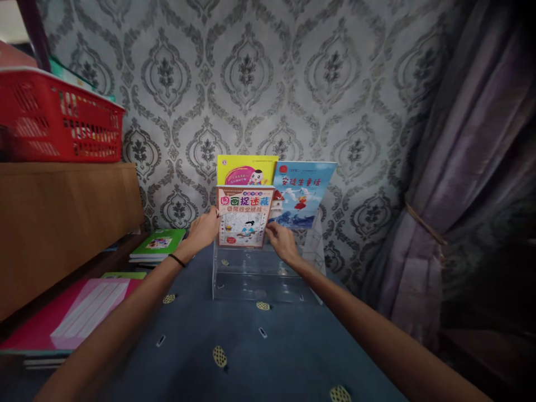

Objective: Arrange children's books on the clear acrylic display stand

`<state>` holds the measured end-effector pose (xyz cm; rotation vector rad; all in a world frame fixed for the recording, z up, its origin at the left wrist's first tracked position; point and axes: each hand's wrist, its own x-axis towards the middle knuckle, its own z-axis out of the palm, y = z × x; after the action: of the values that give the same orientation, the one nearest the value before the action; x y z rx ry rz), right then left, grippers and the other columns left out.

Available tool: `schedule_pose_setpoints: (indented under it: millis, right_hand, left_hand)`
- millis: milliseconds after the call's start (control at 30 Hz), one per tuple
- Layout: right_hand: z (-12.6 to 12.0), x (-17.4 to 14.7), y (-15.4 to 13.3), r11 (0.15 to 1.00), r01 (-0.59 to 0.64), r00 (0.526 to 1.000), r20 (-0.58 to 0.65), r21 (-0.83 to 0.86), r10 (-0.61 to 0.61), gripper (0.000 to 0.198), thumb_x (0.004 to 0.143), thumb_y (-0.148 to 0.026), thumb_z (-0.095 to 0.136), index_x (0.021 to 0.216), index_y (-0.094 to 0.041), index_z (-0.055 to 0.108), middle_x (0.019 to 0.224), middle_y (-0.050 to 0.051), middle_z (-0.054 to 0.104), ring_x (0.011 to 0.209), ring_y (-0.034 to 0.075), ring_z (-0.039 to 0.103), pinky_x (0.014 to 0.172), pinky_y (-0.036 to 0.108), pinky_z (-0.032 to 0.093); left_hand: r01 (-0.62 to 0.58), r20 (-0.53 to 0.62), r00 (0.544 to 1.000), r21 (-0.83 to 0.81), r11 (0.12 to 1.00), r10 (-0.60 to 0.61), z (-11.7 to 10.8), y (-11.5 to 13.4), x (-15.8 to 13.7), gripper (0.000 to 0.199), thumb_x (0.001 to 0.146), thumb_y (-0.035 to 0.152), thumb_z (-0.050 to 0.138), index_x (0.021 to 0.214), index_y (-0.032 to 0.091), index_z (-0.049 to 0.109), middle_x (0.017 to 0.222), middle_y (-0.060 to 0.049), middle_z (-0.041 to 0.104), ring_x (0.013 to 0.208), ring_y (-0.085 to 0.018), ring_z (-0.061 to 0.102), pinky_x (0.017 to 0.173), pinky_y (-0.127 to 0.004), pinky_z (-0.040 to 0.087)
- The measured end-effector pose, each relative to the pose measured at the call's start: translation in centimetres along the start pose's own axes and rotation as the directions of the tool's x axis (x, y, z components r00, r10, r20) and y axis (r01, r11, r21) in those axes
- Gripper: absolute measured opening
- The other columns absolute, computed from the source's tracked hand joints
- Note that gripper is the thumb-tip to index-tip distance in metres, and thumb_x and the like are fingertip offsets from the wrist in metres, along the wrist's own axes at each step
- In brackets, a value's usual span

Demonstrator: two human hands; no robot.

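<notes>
A brown-bordered picture book [244, 219] stands upright in a clear acrylic book rack [259, 286]. My left hand [204, 228] pinches its left edge, and the fingers of my right hand [283, 241] close on its lower right edge. Behind it a yellow book [234, 167] shows only its upper part. To the right, a blue storybook [304, 192] leans back in the rack's rear tier, its lower left corner near my right hand. The rack's lower front tiers are see-through.
The rack stands on a dark blue cloth [188, 346] with a pineapple pattern, against a patterned wall [247, 72]. At left are a wooden cabinet [67, 218], a red basket [58, 120], a green book [157, 244] and a pink folder [37, 326]. A grey curtain [456, 167] hangs right.
</notes>
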<state>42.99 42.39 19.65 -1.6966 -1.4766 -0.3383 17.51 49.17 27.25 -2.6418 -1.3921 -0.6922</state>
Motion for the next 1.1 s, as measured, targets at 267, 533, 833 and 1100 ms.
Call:
schedule_pose_setpoints:
  millis: [267,533,833,1100]
  right_hand:
    - [-0.1,-0.6,0.0,1.000,0.019,1.000,0.001,0.016,-0.019,0.021,0.092,-0.025,0.052,0.098,-0.021,0.072,0.094,0.007,0.078,0.084,0.024,0.072,0.073,0.031,0.050]
    - [-0.3,-0.8,-0.1,1.000,0.028,1.000,0.007,0.003,-0.028,0.023,0.092,-0.026,0.051,0.100,-0.021,0.072,0.096,0.007,0.078,0.087,0.024,0.070,0.076,0.032,0.051]
    - [-0.2,-1.0,-0.1,0.999,0.016,1.000,-0.010,-0.029,-0.016,0.022,0.092,-0.023,0.052,0.101,-0.020,0.072,0.101,0.009,0.077,0.094,0.025,0.070,0.083,0.035,0.052]
    - [0.2,-2.2,0.1,0.999,0.035,0.998,-0.052,-0.014,-0.036,0.030,0.088,-0.025,0.053,0.110,-0.016,0.071,0.116,0.016,0.072,0.115,0.034,0.062,0.105,0.052,0.044]
  left_hand:
    - [-0.008,-0.002,1.000,-0.004,1.000,0.008,0.2,-0.2,-0.9,0.026,0.106,0.033,0.036,0.122,0.017,0.049,0.115,-0.016,0.074,0.108,-0.030,0.071,0.084,-0.036,0.052]
    - [-0.012,-0.001,1.000,-0.012,1.000,0.012,0.1,-0.4,-1.2,0.028,0.106,0.033,0.037,0.124,0.016,0.049,0.115,-0.017,0.073,0.108,-0.031,0.071,0.086,-0.037,0.052]
    - [-0.028,0.001,1.000,-0.038,0.999,0.028,0.0,-0.7,-1.6,0.028,0.105,0.033,0.038,0.126,0.017,0.048,0.116,-0.018,0.073,0.109,-0.030,0.070,0.088,-0.038,0.052]
    - [-0.018,0.025,0.999,-0.102,0.995,0.020,1.4,-1.8,-4.3,0.035,0.105,0.030,0.040,0.136,0.015,0.042,0.112,-0.014,0.073,0.109,-0.027,0.068,0.089,-0.034,0.050]
